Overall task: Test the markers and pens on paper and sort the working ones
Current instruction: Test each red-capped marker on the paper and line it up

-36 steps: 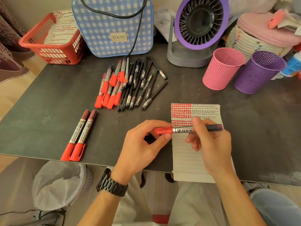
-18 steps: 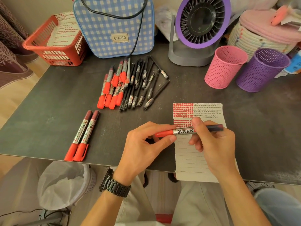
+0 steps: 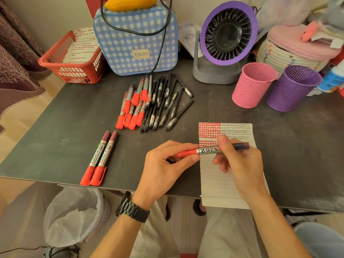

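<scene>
A red marker [image 3: 208,150] lies level between both hands above the lined paper [image 3: 221,179]. My left hand [image 3: 163,164] pinches its red cap end. My right hand [image 3: 240,161] grips the barrel near the dark rear end. The paper's top carries red and black test marks. A heap of red markers [image 3: 133,107] and black pens [image 3: 167,103] lies further back on the table. Two red markers [image 3: 101,157] lie apart at the front left.
A pink mesh cup [image 3: 253,84] and a purple mesh cup [image 3: 292,88] stand at the right. Behind are a purple fan [image 3: 225,43], a checked blue bag [image 3: 135,40] and a red basket [image 3: 74,58]. A lined bin [image 3: 74,216] sits below the table's front edge.
Both hands keep the same hold on the marker; the cap stays on. Only the camera view has shifted slightly.
</scene>
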